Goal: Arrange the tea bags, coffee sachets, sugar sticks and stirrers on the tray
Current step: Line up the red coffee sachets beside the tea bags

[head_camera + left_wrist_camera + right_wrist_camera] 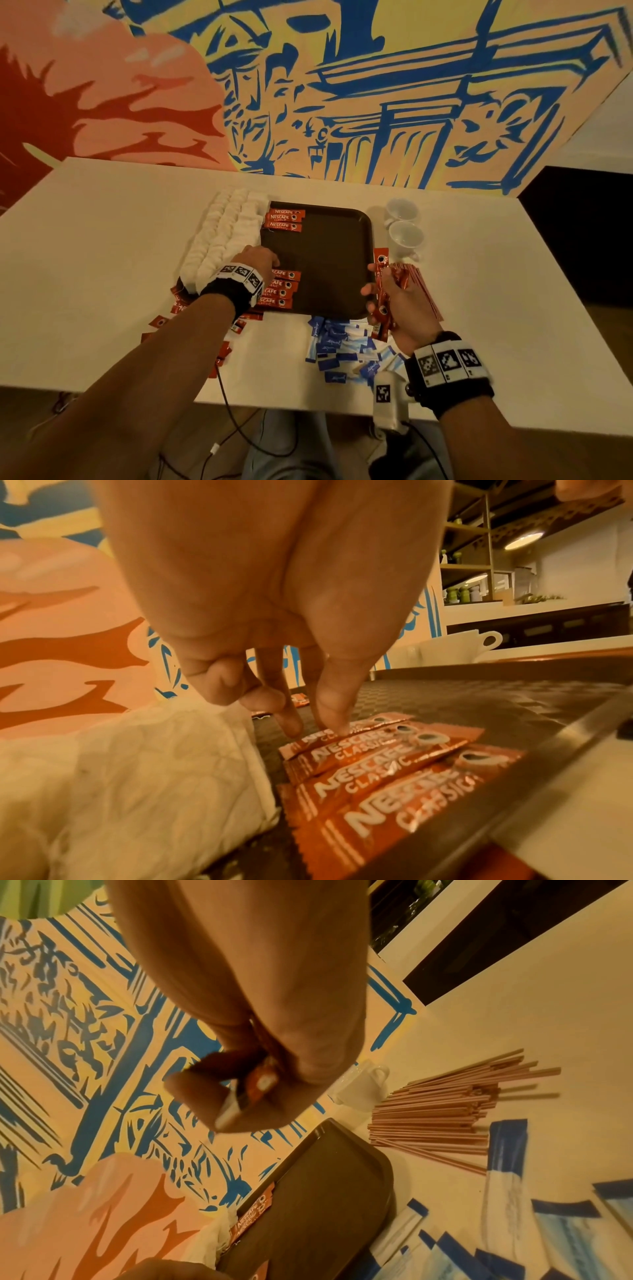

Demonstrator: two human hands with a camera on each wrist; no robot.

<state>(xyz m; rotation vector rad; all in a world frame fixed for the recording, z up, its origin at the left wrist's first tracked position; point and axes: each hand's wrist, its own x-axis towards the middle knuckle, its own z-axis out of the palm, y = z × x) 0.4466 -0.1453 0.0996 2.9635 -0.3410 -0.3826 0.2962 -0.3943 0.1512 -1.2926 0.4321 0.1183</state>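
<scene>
From the head view we see the dark tray [329,260] mid-table, our left hand [255,262] reaching onto its near left corner, our right hand [394,298] gripping a bundle of coffee sachets [381,294] at its right edge; at the left wrist, our straight fingertips [337,723] press the farthest sachet in the laid row [383,767]; at the right wrist, stirrers [441,1110] lie right of the tray

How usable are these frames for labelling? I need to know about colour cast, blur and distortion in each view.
Head view: warm orange cast, wide-angle bending of the table, print on the coffee sachets readable. Left wrist view: left hand looms large and soft, nearest sachets blurred, glare on foil. Right wrist view: right hand dim and blurred, stirrers fairly sharp.
</scene>
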